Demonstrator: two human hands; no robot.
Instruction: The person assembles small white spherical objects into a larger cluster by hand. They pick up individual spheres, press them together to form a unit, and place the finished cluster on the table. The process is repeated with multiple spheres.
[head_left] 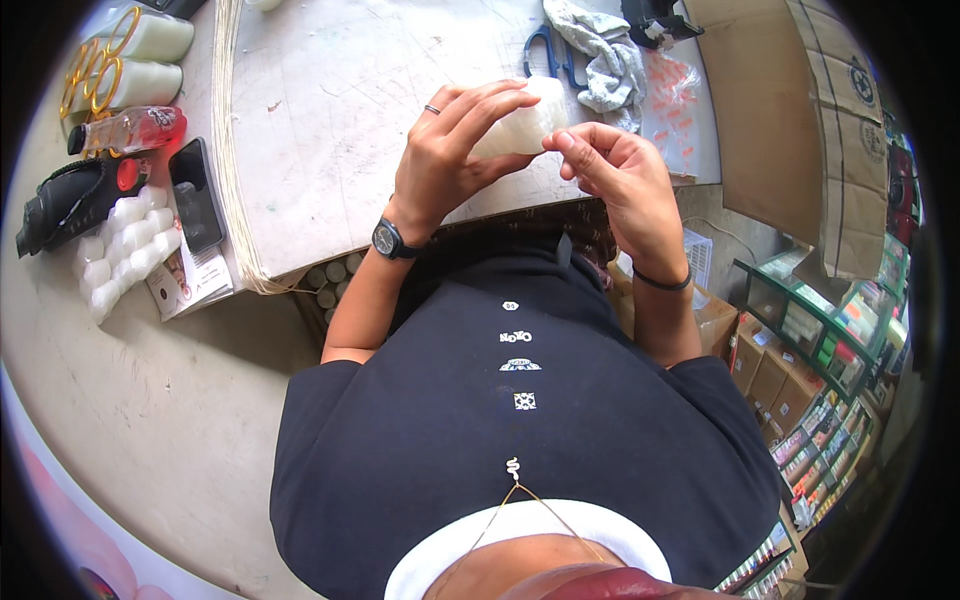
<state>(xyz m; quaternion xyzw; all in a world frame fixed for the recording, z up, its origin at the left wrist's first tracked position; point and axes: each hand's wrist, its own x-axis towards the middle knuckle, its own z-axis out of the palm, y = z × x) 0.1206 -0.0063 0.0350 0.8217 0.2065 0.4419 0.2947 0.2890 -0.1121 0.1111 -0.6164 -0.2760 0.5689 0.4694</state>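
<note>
A whitish, waxy-looking block is at the front part of the white table. My left hand curves around its left side, thumb below and fingers above, and holds it. At the block's right lower edge, my right hand pinches thumb and forefinger together. What sits in that pinch is too small to make out. Blue-handled scissors lie just beyond the block, beside a grey cloth.
Pale cords run down the table's left part and over its edge. Farther left are a phone, white bubble-shaped candles, a red bottle and yellow-handled scissors. Cardboard stands at right, above shelves.
</note>
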